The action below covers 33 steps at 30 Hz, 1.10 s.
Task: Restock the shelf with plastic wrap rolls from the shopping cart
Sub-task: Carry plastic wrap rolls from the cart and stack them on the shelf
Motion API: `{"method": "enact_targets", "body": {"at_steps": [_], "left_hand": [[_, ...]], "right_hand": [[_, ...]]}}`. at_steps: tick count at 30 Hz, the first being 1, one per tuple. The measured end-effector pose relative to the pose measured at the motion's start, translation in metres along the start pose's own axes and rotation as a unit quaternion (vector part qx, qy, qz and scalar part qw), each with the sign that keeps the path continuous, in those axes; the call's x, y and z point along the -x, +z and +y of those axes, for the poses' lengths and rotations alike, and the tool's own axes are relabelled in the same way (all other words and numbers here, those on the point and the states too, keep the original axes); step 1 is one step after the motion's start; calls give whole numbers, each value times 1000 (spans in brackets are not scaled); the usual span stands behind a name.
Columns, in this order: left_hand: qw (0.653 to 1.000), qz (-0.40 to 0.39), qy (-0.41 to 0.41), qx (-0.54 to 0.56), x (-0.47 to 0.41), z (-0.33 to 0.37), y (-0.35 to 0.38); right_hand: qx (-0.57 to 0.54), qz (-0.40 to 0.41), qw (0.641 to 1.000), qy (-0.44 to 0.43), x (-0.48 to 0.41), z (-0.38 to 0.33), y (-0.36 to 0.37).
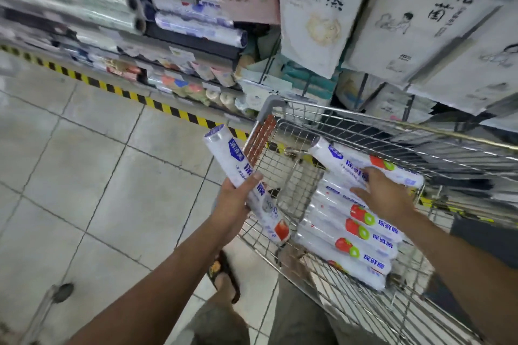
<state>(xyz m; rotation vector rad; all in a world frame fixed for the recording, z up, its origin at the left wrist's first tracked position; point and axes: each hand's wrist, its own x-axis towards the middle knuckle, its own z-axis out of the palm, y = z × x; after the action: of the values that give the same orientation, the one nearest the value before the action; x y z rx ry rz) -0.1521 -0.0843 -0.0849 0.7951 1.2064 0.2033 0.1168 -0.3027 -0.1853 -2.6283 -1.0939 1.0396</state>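
My left hand (234, 204) grips a white plastic wrap roll (224, 157) around its middle, holding it tilted just left of the shopping cart (283, 173). Inside the cart, my right hand (384, 193) curls around another white roll (347, 159) that is lifted above a stack of several like rolls (356, 235) with red and green fruit prints. The shelf (196, 45) at upper left carries rolls (199, 26) of the same kind plus clear film rolls.
A yellow-black hazard strip (112, 89) runs along the shelf base on the tiled floor (84, 176). White hanging bags (316, 17) fill the rack above the cart. My sandalled foot (224, 277) stands by the cart's near corner.
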Motion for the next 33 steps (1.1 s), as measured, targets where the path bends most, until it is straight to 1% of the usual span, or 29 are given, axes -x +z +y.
{"method": "enact_targets", "body": {"at_steps": [4, 7, 11, 14, 19, 23, 27, 33], "left_hand": [[999, -21, 31, 23, 31, 30, -30], [997, -36, 61, 38, 61, 58, -65], [993, -57, 98, 46, 97, 96, -133], [989, -61, 127, 44, 118, 126, -200], [980, -34, 192, 48, 149, 178, -313], [971, 2, 228, 70, 161, 218, -390], [960, 24, 260, 100, 163, 260, -446], [943, 47, 309, 116, 151, 332, -506]], "right_hand": [[-60, 59, 996, -36, 42, -83, -26], [-120, 87, 988, -50, 69, -153, -39], [-213, 123, 967, -69, 97, -252, -48], [-253, 131, 952, -114, 112, -329, -53], [-255, 120, 942, -180, 126, -461, -51], [-254, 114, 931, -234, 131, -561, -51], [-247, 113, 924, -269, 122, -645, -61], [-248, 109, 914, -303, 68, -745, -72]]}}
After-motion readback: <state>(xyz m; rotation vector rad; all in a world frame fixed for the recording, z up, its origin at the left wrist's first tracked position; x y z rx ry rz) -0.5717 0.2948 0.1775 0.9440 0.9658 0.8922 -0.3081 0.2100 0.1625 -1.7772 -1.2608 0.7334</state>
